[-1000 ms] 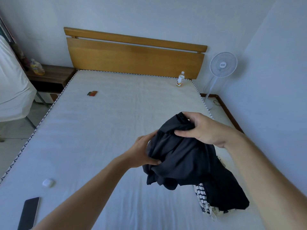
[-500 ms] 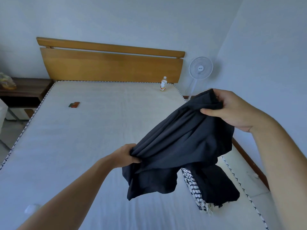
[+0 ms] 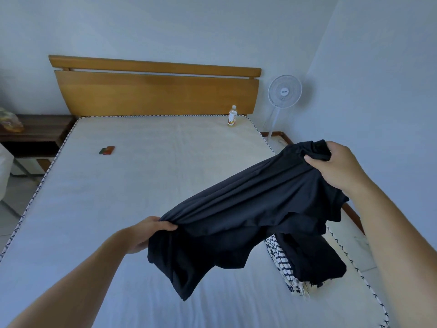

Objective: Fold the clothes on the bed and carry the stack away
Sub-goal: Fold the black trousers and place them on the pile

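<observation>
A black garment point(image 3: 241, 214) hangs stretched in the air above the bed point(image 3: 142, 185). My left hand point(image 3: 151, 230) grips its lower left edge and my right hand point(image 3: 335, 166) grips its upper right end, higher and further away. Loose cloth droops below the line between the two hands. Under the garment, at the bed's right edge, lies a small pile with a black piece point(image 3: 314, 261) on top of a black-and-white striped piece point(image 3: 281, 263); the garment hides part of it.
A drink bottle point(image 3: 232, 116) stands at the bed's far right corner by the wooden headboard point(image 3: 156, 93). A small red-green object point(image 3: 107, 150) lies on the mattress at far left. A white fan point(image 3: 284, 92) stands right of the bed, a nightstand point(image 3: 35, 131) left.
My hands have drawn apart, the right one rising up and to the right, so the bunched black garment is now pulled out long between them. My view has swung right.
</observation>
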